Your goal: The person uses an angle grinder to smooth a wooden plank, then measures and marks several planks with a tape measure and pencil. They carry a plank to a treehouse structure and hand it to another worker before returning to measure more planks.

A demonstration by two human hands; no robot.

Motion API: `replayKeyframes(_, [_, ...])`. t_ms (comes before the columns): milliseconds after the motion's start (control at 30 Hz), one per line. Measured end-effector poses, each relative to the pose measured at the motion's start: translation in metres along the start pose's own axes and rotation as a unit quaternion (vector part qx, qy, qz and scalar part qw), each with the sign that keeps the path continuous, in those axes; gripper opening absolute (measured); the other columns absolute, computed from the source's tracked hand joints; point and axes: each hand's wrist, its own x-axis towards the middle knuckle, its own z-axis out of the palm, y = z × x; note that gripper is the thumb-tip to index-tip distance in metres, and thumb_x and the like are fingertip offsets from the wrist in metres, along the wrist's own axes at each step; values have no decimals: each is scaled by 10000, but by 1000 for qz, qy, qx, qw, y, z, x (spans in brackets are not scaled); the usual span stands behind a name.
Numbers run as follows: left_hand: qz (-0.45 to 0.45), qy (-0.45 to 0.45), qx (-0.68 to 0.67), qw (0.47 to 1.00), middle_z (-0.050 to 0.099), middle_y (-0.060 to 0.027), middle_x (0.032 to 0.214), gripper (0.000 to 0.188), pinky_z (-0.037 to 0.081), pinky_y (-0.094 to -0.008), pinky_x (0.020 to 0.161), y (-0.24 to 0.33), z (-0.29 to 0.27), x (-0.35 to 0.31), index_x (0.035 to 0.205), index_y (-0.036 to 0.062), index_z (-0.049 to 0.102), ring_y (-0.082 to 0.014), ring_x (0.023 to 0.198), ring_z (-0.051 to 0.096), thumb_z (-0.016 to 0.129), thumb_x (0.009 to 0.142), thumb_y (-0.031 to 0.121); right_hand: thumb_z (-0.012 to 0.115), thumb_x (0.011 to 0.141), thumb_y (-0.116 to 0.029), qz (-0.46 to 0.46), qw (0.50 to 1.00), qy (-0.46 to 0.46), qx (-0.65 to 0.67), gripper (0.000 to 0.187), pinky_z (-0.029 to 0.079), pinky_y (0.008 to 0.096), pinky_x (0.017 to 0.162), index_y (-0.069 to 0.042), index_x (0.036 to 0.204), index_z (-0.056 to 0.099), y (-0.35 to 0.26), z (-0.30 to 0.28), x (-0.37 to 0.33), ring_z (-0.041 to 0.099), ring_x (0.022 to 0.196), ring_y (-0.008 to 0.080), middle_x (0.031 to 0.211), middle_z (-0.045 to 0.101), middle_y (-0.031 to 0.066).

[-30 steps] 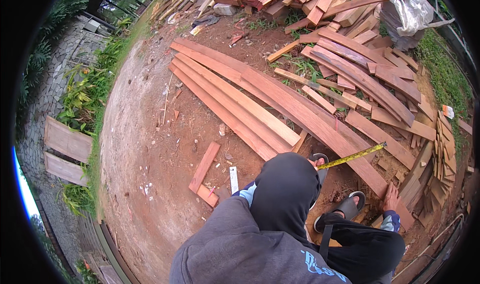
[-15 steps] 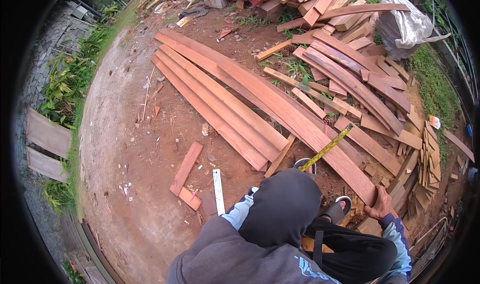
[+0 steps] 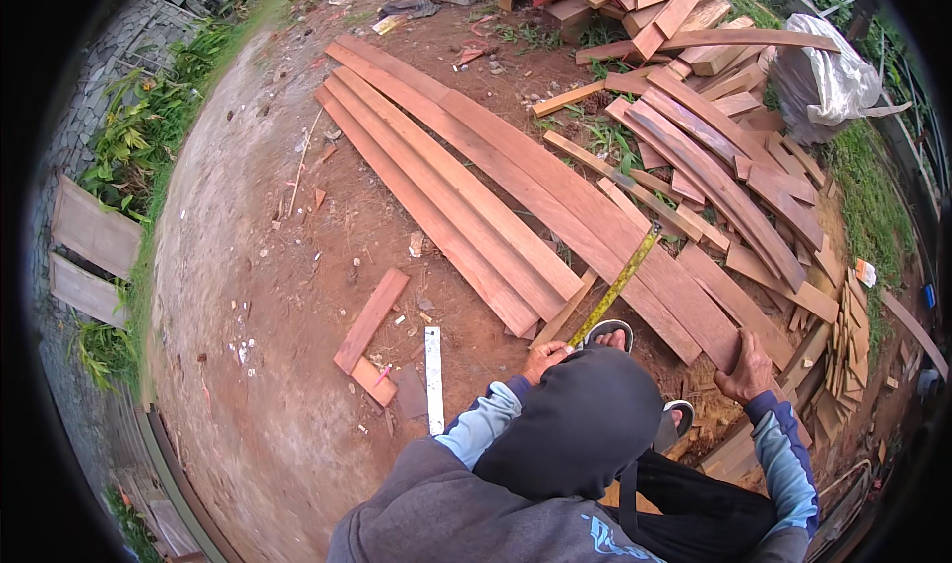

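My left hand (image 3: 541,361) is closed at the near end of a yellow tape measure (image 3: 617,287); its case is not visible. The blade runs away to the right across two long reddish-brown boards. My right hand (image 3: 749,369) grips the near end of the right-hand board (image 3: 700,321), fingers over its end. Alongside it, on the left, lies the other long board (image 3: 650,315), its near end free. Further left, several narrower planks (image 3: 456,211) lie side by side on the ground.
Piled lumber (image 3: 684,27) fills the back right, with loose boards and offcuts (image 3: 843,360) at the right. A white sack (image 3: 828,77) stands beyond. Left of my arm lie a white strip (image 3: 433,379) and an L of two short wood pieces (image 3: 372,320). Sandalled feet (image 3: 610,335) are close to the boards.
My left hand has come into sight. The tape's far end has moved left and farther away. The gripped board has shifted, and the second board now shows beside it.
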Motion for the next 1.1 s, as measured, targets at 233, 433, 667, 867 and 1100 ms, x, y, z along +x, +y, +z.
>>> replayKeyframes(233, [16,-105,-282,953,547,-157,1200,218,559,-374,615,131,86,11,930,44,571,-218,755,645,516,941,255,725,537,-149,-60,994,53,-78,777,446,430,799,51,1213,399,-33,-36,-15,524,940,378,1033,486,216])
replayKeyframes(433, [63,-135,-346,926,578,-71,846,227,527,-411,637,158,122,55,920,121,569,-245,728,613,586,896,346,756,610,-159,-147,968,97,-177,801,411,431,838,70,1267,357,-58,-50,-34,486,991,377,1083,465,222])
replayKeyframes(667, [81,-116,-389,910,586,-71,802,219,516,-406,628,161,128,60,889,142,563,-247,698,603,605,881,356,641,740,-151,-160,947,99,-262,618,425,399,740,49,1275,404,-77,-69,-62,538,932,294,1023,524,167])
replayKeyframes(867, [99,-121,-367,917,586,-67,808,217,533,-400,613,176,123,59,872,142,558,-231,677,610,597,883,355,727,698,-190,14,981,91,-170,398,442,423,628,-18,979,503,-32,-123,-144,578,740,357,815,570,164])
replayKeyframes(1100, [184,-154,-402,884,571,-70,732,228,530,-401,615,227,118,17,900,116,557,-255,685,615,593,894,342,687,766,-253,31,964,171,-200,318,413,461,576,-14,834,489,-22,-150,-160,542,675,412,726,538,200])
